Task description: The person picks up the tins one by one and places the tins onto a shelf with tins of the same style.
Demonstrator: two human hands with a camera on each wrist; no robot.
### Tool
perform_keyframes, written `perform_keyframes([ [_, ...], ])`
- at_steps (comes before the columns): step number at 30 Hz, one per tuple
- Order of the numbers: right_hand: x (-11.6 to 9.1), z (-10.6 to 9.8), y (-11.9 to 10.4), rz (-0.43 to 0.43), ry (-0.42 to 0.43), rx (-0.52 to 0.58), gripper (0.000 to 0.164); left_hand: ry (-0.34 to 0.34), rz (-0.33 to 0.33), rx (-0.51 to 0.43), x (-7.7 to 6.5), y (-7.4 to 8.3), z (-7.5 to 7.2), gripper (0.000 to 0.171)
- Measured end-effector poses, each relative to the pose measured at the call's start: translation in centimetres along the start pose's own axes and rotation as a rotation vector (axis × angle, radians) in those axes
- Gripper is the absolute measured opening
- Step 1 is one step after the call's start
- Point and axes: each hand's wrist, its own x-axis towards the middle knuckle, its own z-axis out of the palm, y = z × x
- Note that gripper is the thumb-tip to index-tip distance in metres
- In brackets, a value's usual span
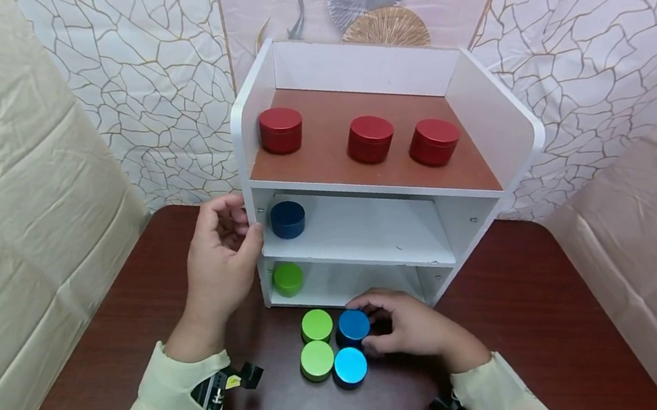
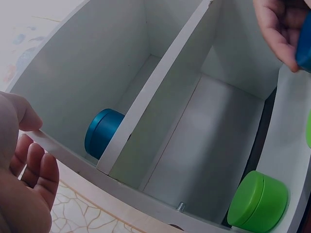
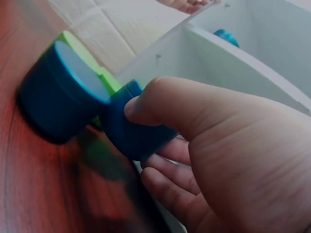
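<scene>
A round, dark blue tin (image 1: 353,324) is gripped at its side, flat lid up. A bright-topped blue tin (image 1: 350,367) stands just in front, two lime-green tins (image 1: 316,326) to the left. Behind rises a white shelf (image 1: 496,125) with three levels: three red tins (image 1: 371,139) stand upright on its brown top, another blue tin (image 1: 287,220) at the left of the middle level, a green tin (image 1: 288,278) at the left of the bottom.

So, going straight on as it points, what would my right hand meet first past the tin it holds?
Probably the green tin nearer the shelf unit, left of the held blue tin, though depth is unclear.
</scene>
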Motion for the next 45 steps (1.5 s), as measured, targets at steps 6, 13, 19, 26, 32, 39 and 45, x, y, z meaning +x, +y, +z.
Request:
perform_keyframes([
  [6,-0.6,-1.0,-1.4,-0.023,0.048,-0.046,0.057,-0.005,0.002,-0.006,-0.1,0.2,0.1,0.042],
  [13,-0.9,-1.8,-3.0,-0.059,0.080,-0.096,0.058,-0.008,0.001,-0.013,-0.1,0.4,0.1,0.043],
  [19,-1.0,-2.7,-4.9,-0.075,0.113,-0.087,0.057,-0.002,-0.004,-0.003,-0.2,0.4,0.0,0.044],
  [26,-1.4,-3.8,-6.8,-0.054,0.141,-0.021,0.059,-0.001,-0.005,-0.005,-0.1,0.3,0.1,0.045],
  [32,-1.2,-4.6,-8.9,-0.055,0.189,0.022,0.063,0.004,-0.001,-0.008,-0.1,0.4,0.1,0.044],
  [39,-0.8,-5.8,-10.3,-0.017,0.271,-0.007,0.067,0.003,-0.002,-0.013,-0.2,0.4,0.1,0.045],
  [45,-0.1,-7.1,-10.5,0.032,0.304,-0.004,0.070,0.005,0.002,-0.013,-0.1,0.3,0.2,0.044],
])
